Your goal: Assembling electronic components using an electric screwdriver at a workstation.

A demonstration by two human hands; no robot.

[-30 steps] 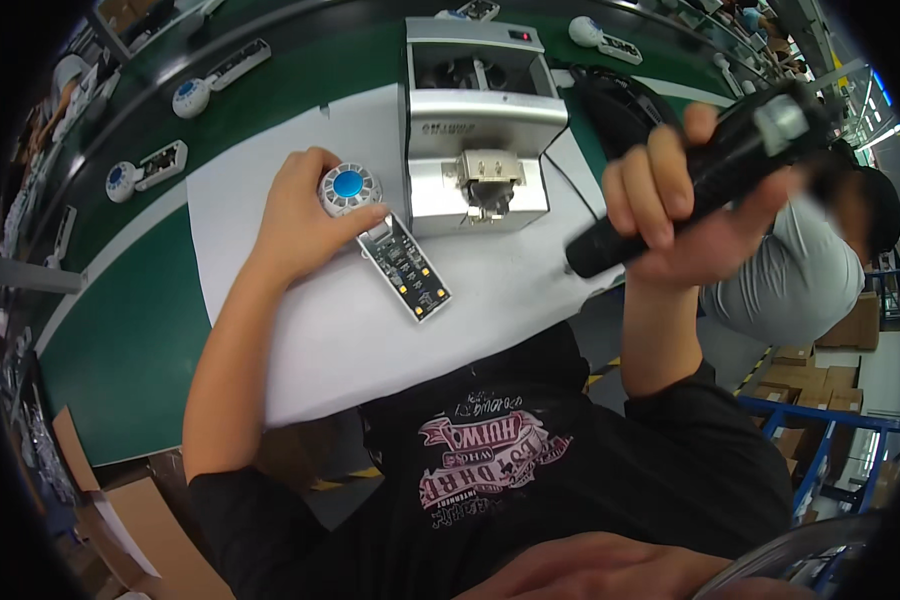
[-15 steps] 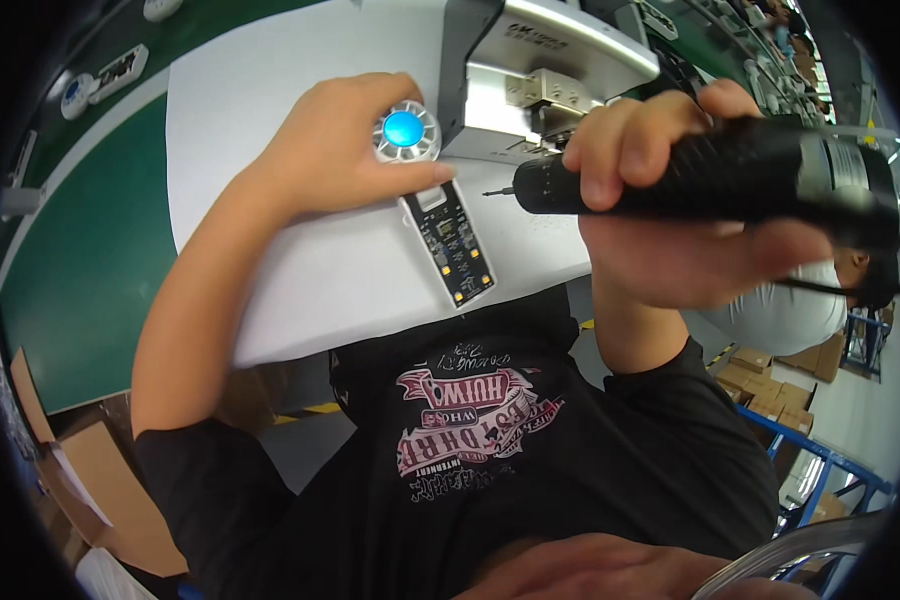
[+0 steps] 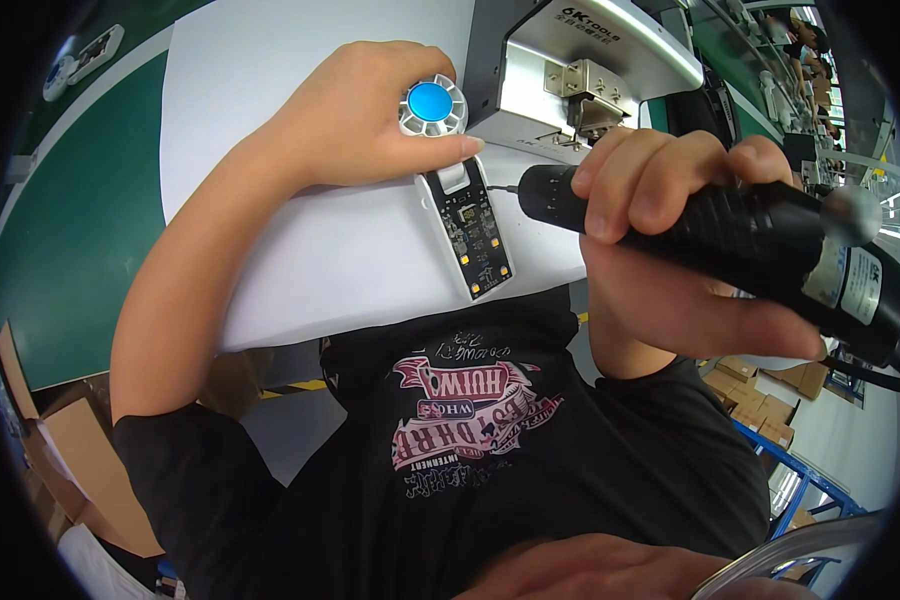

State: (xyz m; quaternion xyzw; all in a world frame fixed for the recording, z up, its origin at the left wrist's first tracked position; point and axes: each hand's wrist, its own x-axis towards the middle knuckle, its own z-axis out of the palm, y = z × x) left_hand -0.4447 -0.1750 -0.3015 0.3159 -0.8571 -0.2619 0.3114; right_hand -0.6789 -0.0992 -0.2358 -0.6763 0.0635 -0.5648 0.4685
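Observation:
My left hand [image 3: 355, 120] is closed around a white handheld device, its fingers about a round ribbed head with a blue centre [image 3: 431, 102] and the thumb pressed across the part below. Out of the device's open body shows a black circuit board [image 3: 478, 245] with small yellow parts. In my right hand [image 3: 670, 295] is a black electric screwdriver [image 3: 740, 235], gripped along its barrel and held almost level. Its thin bit points left and meets the board's right edge in the picture; whether it touches cannot be made out.
A silver-grey screw feeder [image 3: 610, 70] stands beyond my hands, close to the screwdriver. White sheeting [image 3: 340, 260] covers the near part of the green table [image 3: 80, 290]. Another white device [image 3: 85, 65] lies at far left. Cardboard boxes [image 3: 110, 480] and a blue rack [image 3: 810, 475] flank me below.
The screwdriver's bit has come to the board's edge, where a gap was before, and its rear end has dropped. My left hand still grips the device. The whole view has shifted slightly.

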